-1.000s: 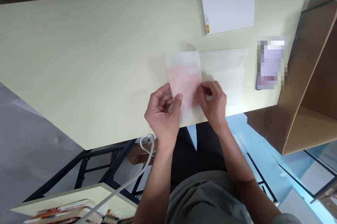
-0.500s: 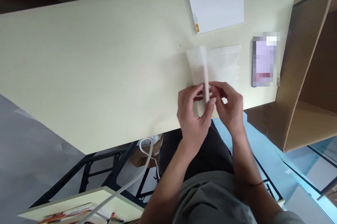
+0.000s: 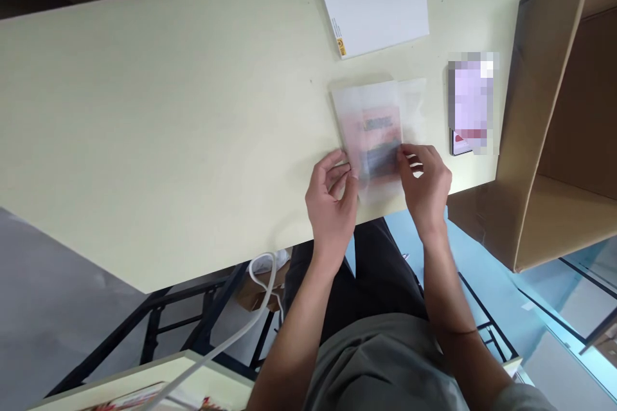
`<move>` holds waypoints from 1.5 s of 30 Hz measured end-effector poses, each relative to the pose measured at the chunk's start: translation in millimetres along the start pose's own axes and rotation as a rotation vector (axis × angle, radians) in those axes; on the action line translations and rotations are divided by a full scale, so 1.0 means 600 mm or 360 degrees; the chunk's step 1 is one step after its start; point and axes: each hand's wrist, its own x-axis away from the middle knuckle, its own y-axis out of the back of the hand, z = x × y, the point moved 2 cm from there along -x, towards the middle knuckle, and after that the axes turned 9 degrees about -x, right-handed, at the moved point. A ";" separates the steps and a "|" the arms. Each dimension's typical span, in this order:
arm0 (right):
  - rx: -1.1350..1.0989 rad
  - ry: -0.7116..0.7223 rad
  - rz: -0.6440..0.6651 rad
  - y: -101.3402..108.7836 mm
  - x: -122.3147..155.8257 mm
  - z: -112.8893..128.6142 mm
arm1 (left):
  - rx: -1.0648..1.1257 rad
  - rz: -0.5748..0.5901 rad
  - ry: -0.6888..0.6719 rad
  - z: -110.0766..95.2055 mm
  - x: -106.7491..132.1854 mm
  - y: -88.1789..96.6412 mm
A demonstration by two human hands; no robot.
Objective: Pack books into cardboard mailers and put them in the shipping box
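A flat, reddish and dark printed item (image 3: 380, 152) shows through a whitish translucent wrapping sheet (image 3: 348, 99), which looks like thin foam. Its print is too blurred to read. At the sheet's left edge, my left hand (image 3: 335, 195) has its thumb on the wrap and its fingers curled, pinching the edge. My right hand (image 3: 425, 182) pinches the right side of the wrapped item between thumb and fingers. More of the sheet spreads out past the item's right side.
Beyond the wrap lies a white card or flat box (image 3: 376, 9) with a small yellow mark. A phone (image 3: 472, 102), partly pixelated, rests to the right on the cream table (image 3: 168, 121). An open cardboard box (image 3: 544, 121) stands beyond the right edge. A white cable (image 3: 231, 337) hangs below.
The wrapped item has turned from edge-on to face-up, and its print now shows through. My hands have moved apart to its two sides. The whole view has shifted slightly.
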 end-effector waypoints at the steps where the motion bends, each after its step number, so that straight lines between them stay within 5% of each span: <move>1: 0.0008 -0.0004 -0.0013 -0.004 0.001 0.001 | 0.0046 0.0018 0.0024 0.002 -0.002 -0.001; 6: -0.0172 -0.0035 0.0161 -0.051 0.016 0.017 | 0.0089 -0.0132 0.0100 0.018 -0.015 0.039; 12: -0.0301 0.0072 0.0760 -0.172 0.062 0.086 | -0.0033 -0.0804 0.0138 0.039 0.007 0.150; 15: -0.0210 0.0141 0.0924 -0.200 0.074 0.111 | -0.0059 -0.0888 0.0101 0.025 0.028 0.169; 18: -0.0269 0.0150 0.0938 -0.179 0.067 0.114 | -0.0121 -0.0730 0.0042 0.002 0.037 0.147; 25: -0.0384 -0.0054 0.0578 -0.066 0.033 0.087 | -0.0302 -0.0356 -0.0294 -0.013 0.000 0.026; 28: -0.0297 -0.0012 0.0554 -0.059 0.026 0.077 | -0.0423 -0.0361 -0.0325 -0.006 -0.008 0.019; 33: -0.0138 0.0051 0.0451 -0.082 0.026 0.069 | -0.0238 -0.0534 -0.0064 0.028 0.002 0.083; 38: 0.0103 0.0055 0.0310 -0.106 0.040 0.088 | 0.0169 -0.0283 0.0232 0.063 0.010 0.121; 42: -0.0096 0.0031 0.0547 -0.149 0.066 0.120 | 0.0324 -0.0388 0.0288 0.071 0.018 0.164; 45: -0.0310 0.0012 0.0775 -0.210 0.099 0.152 | 0.0310 -0.0627 0.0262 0.081 0.020 0.229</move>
